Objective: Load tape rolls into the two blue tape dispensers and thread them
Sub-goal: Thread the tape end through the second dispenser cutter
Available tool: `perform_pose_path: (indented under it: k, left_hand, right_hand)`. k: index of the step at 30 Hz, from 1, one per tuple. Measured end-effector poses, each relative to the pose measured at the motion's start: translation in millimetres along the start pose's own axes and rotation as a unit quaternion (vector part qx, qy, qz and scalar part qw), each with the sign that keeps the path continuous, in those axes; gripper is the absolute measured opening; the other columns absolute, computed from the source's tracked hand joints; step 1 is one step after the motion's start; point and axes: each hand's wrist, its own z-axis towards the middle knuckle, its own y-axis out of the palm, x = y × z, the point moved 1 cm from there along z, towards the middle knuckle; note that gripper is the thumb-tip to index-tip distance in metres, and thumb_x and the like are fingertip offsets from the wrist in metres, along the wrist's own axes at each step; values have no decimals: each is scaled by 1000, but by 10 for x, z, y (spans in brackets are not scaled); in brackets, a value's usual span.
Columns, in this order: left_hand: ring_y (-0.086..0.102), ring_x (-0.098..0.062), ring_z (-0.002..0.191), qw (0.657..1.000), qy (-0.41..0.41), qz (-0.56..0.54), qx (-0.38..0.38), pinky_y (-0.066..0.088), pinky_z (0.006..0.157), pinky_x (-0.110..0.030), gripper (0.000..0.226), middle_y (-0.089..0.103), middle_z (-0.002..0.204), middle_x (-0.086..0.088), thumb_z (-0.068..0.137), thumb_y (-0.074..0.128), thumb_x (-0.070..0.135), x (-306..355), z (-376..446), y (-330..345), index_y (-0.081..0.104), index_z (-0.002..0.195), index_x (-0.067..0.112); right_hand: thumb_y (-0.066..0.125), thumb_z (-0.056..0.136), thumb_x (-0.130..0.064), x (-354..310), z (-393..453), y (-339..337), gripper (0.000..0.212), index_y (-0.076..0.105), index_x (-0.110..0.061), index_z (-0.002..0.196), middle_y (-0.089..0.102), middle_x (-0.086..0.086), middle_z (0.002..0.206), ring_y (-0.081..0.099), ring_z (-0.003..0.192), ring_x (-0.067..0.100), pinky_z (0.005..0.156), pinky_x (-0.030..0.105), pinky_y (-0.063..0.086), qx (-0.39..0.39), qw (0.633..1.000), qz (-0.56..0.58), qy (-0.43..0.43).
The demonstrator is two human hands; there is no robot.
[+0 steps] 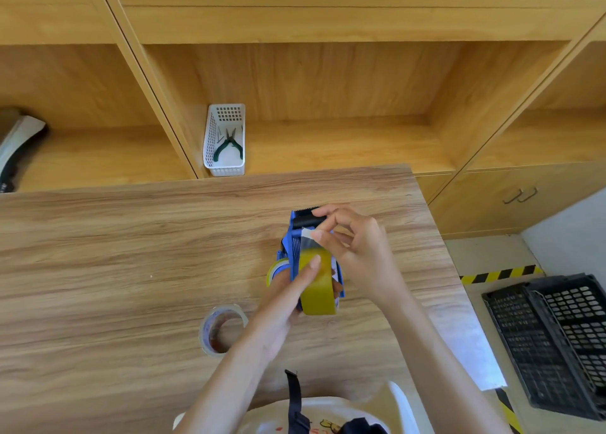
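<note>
Two hands work a blue dispenser [296, 246]: left hand [285, 297] steadying its light yellowish roll [318, 282], right hand [352, 240] pinching the flimsy, sticky tape end [308, 235].

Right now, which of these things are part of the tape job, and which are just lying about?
In use: blue tape dispenser, yellowish tape roll loaded in it, tape end pinched by the right hand, left hand, spare clear tape roll.

Lying about: white basket with pliers, black crates.

Single head-worn wide-angle view: looks steeply down and forward, close above both hands; pale wood-grain tabletop [131, 253] beneath, honey-coloured wooden shelving [328, 82] beyond them.
</note>
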Motion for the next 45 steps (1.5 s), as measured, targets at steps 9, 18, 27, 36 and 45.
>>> perform_pose_path:
  k: [9,18,27,36,45]
  left_hand:
    - [75,-26,90,1000,5,25,-3,58,78,-35,37,78,97,-16,90,61,30,96,-41,38,71,105,-2]
    - [68,-28,113,994,1,57,-88,52,98,-38,34,73,117,-14,88,64,17,-2,-143,-20,67,118,3]
    - [64,-16,119,986,-18,113,-119,53,88,-24,49,71,124,-4,79,71,9,-103,-154,-112,60,127,10]
    - [74,-29,87,998,-32,46,4,54,95,-52,48,77,95,-18,84,63,47,11,-114,-34,74,102,4]
    - [62,-36,119,998,-24,42,-40,37,111,-57,61,69,119,-24,76,81,40,-57,-125,-101,65,116,-4]
  right_hand:
    - [72,86,-22,27,49,-45,12,70,-22,75,66,-20,111,63,104,-1,88,44,54,14,998,-51,19]
    - [73,86,-24,108,257,-206,17,69,-24,69,69,-20,96,67,92,-1,86,44,55,15,997,-58,58]
    - [71,88,-20,145,365,-218,16,69,-21,73,71,-18,91,65,90,-4,84,29,52,0,994,-33,104]
    - [69,90,-30,32,356,-232,18,66,-17,78,72,-12,93,71,80,13,78,35,51,7,995,-60,81]
    - [68,89,-23,167,363,-202,15,65,-19,76,71,-11,85,70,77,16,83,48,56,40,990,-68,116]
